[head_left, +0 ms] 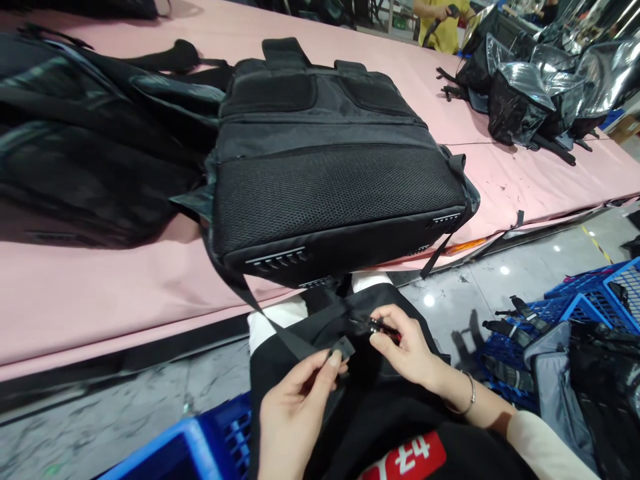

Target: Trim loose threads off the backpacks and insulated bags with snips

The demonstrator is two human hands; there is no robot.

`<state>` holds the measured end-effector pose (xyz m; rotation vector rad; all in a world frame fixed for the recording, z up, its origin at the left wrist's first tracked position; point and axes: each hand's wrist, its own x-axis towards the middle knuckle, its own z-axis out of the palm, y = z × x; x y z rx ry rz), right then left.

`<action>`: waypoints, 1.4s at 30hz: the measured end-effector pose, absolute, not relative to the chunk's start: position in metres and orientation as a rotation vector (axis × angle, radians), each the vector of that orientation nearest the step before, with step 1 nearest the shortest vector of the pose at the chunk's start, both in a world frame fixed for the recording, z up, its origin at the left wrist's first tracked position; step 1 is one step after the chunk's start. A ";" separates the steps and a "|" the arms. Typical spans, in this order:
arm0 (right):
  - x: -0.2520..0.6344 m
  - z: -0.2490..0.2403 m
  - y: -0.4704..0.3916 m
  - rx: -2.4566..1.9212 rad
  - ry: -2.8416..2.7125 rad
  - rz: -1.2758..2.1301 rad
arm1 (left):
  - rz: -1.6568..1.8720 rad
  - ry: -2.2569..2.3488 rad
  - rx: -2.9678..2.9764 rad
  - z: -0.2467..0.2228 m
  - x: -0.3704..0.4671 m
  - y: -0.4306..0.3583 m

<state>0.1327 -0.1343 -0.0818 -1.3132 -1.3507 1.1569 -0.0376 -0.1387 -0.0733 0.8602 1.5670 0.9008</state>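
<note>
A black backpack (340,183) lies on the table with its mesh back panel up and its base towards me. From its left lower corner a black webbing strap (285,337) runs down to my left hand (297,407). The thumb and fingers of that hand pinch the strap close to its end. My right hand (410,350) is closed around a small dark tool with a bit of red (385,329), just right of the strap end and apart from it. Fingers cover much of the tool, so its kind is unclear.
Another black bag (95,147) lies left on the pink-covered table (165,293). Several bags with silvery linings (525,100) are heaped far right. Blue crates (583,300) stand right on the floor, and a blue crate (200,440) is at lower left. Across the table stands a person in yellow (443,27).
</note>
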 end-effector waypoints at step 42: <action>0.155 -0.067 -0.149 -1.306 -2.056 0.459 | 0.835 1.567 1.126 -0.077 -0.040 -0.140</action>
